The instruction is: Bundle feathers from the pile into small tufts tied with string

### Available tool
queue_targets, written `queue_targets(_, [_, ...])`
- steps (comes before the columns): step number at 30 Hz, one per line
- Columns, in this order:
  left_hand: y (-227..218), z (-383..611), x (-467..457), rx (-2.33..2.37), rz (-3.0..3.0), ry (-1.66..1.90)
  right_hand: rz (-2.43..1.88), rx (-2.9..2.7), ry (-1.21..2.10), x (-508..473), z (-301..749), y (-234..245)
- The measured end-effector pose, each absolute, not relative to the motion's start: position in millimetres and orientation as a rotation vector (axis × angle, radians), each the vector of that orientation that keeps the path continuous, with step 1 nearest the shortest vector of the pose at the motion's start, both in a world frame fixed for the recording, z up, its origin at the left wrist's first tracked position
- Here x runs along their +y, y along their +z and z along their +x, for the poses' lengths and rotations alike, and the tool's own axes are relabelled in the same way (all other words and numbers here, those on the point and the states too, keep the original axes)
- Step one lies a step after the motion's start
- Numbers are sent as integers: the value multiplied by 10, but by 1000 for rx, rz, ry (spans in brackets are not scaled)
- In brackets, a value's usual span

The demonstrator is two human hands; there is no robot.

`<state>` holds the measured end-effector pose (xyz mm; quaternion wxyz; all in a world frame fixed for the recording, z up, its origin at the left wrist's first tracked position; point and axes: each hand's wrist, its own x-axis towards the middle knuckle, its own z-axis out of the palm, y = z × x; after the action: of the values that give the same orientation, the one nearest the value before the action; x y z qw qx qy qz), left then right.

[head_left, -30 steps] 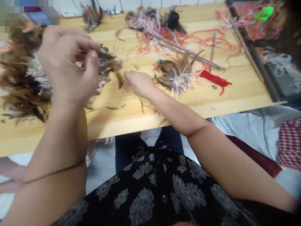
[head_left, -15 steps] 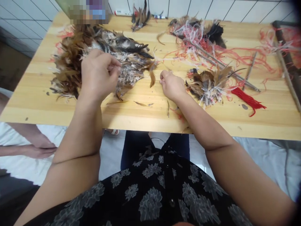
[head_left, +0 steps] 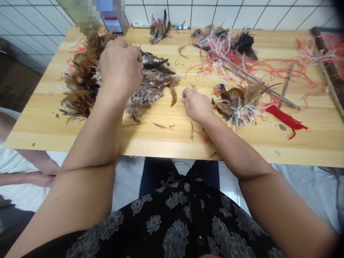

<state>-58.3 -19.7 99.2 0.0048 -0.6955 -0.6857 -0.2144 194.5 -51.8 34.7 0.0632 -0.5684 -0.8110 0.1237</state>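
My left hand (head_left: 121,68) is raised over a big heap of brown, black and white feathers (head_left: 83,79) at the left of the wooden table (head_left: 166,139). Its fingers are curled shut, pinching dark feathers (head_left: 154,61) from the heap. My right hand (head_left: 195,104) rests on the table near the middle, fingers pinched together on something too small to make out. A single brown feather (head_left: 173,96) hangs between the two hands. A small bundle of feathers tied with pale string (head_left: 238,102) lies just right of my right hand.
A red tassel (head_left: 285,120) lies right of the bundle. Thin sticks (head_left: 247,75) and tangled red and white string (head_left: 223,46) cover the far right. A phone (head_left: 113,25) leans at the back wall. Another person's arm (head_left: 29,175) shows below the table's left edge.
My left hand has moved farther back and up over the feather heap. My right hand has stayed in place. The camera has tilted slightly, showing more of the table's back edge.
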Motion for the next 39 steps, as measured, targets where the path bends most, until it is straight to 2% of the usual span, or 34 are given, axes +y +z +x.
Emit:
queue_targets(4, [962,-539,-144,-2249,-2002,-591,-1743,-2461,378,-523,1940,372])
queue_targets(10, [843,-600,-105,-2121,-2056,-512,-1760,-2458,384,-526,1939,376])
queue_targets(19, [749,-655,-1,-2209,-2145,-631,-1747,-2445,385,-517,1944,359])
queue_targets(30, [766,-897,-33,-2101,-2054,-1333,-1727,-2337,395,-528,1934,374])
queue_targets(36, [524,-608,-116,-1899,-2385,-2183,-1642,-2193,367,-492,1976,256])
queue_targets(39, [439,-380,-234,-1905,-2604,-2447,-1514,-2127,372,-456,2009,135])
